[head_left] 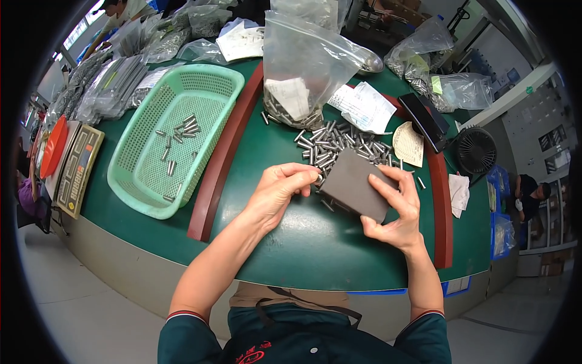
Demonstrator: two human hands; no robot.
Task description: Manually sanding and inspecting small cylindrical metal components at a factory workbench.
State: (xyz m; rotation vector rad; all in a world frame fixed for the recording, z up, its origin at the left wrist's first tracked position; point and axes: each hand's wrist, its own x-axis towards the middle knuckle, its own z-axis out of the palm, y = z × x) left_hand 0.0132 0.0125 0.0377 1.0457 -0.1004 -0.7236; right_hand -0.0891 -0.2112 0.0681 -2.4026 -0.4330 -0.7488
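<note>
My right hand grips a dark grey-brown rectangular block, thumb on the near edge and fingers along its right side. The block is tilted above the green table, over the near side of a heap of short metal pins. My left hand is closed in a pinch beside the block's left edge. A small bright bit shows at those fingertips, too little to name. Behind the heap stands a clear plastic bag with more pins and a paper slip in it.
At left, a green plastic basket holds several pins. Dark red wooden bars flank the work area. Papers, a round tag, a black phone and a small black fan lie or stand at right. Filled bags crowd the back.
</note>
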